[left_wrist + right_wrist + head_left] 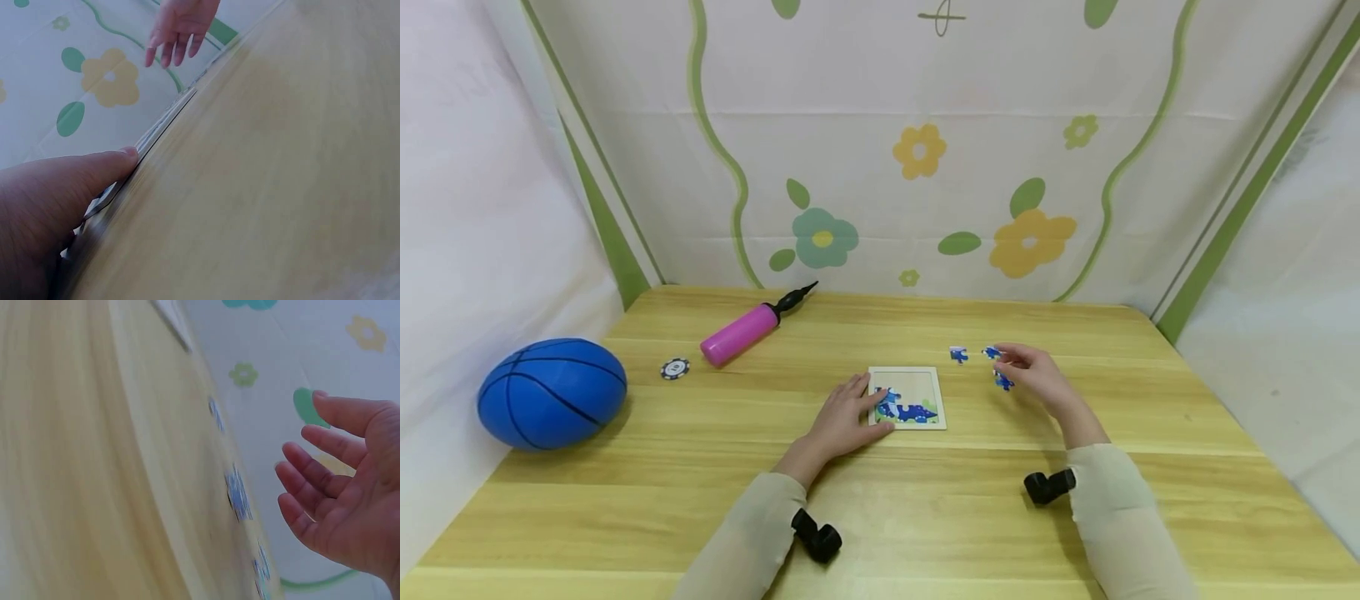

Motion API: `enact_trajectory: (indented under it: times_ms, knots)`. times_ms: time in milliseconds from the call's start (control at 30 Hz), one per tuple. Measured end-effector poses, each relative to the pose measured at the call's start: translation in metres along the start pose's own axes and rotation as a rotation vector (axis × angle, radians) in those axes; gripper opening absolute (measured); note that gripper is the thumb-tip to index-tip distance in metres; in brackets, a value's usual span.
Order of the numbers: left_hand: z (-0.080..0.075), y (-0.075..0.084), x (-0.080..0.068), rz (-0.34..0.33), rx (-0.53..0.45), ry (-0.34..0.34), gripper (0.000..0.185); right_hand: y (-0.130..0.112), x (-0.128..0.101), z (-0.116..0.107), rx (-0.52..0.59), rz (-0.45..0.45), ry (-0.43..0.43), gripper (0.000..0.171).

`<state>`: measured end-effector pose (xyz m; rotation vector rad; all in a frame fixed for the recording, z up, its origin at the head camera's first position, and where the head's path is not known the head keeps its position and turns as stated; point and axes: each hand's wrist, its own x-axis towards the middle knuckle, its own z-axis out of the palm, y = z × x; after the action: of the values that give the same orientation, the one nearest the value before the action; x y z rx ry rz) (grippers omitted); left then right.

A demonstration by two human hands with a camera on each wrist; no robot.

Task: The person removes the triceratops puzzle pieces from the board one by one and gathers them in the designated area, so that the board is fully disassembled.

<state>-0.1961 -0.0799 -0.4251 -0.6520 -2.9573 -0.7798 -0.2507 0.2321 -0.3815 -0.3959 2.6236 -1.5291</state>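
Observation:
A square puzzle board (928, 377) with a pale rim lies mid-table, a few blue dinosaur-patterned pieces fitted in its lower part. My left hand (842, 421) rests on its left side, thumb along the near edge and a finger over the pieces. The left wrist view shows that thumb (106, 170) against the board's edge. Above the loose jigsaw pieces, my right hand (1036, 379) hovers with loosely bent fingers. One blue piece (958, 355) lies left of it; two more, a far piece (991, 352) and a nearer piece (1003, 381), are by its fingertips. The right wrist view shows nothing in that hand (350, 481).
On the left are a blue ball (552, 394), a poker chip (675, 368) and a pink hand pump (741, 335) with a black nozzle. A flower-patterned cloth (880, 183) hangs behind the wooden table (880, 517).

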Motion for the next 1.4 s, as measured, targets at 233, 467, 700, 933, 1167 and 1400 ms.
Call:
enact_trajectory:
  times_ms: [233, 467, 700, 933, 1167, 1400]
  knots:
    - [0.000, -0.001, 0.000, -0.004, 0.001, -0.003, 0.060, -0.015, 0.008, 0.045, 0.058, -0.056, -0.012, 0.042]
    - [0.001, -0.002, 0.001, -0.001, 0.016, 0.000, 0.061, -0.031, 0.013, 0.089, 0.080, -0.085, -0.095, 0.042]
    - [0.001, -0.003, 0.001, 0.005, 0.009, 0.003, 0.061, -0.028, 0.015, 0.115, 0.127, -0.045, -0.127, 0.035]
    - [0.002, -0.004, 0.003, 0.010, 0.001, 0.013, 0.061, -0.025, 0.016, 0.127, -0.070, -0.093, -0.086, 0.032]
    - [0.002, -0.004, 0.003, 0.010, 0.001, 0.016, 0.061, -0.030, 0.016, 0.135, -0.222, -0.140, -0.061, 0.035]
    - [0.000, -0.004, 0.002, 0.018, -0.028, 0.019, 0.059, -0.032, 0.015, 0.138, -0.271, -0.128, -0.054, 0.033]
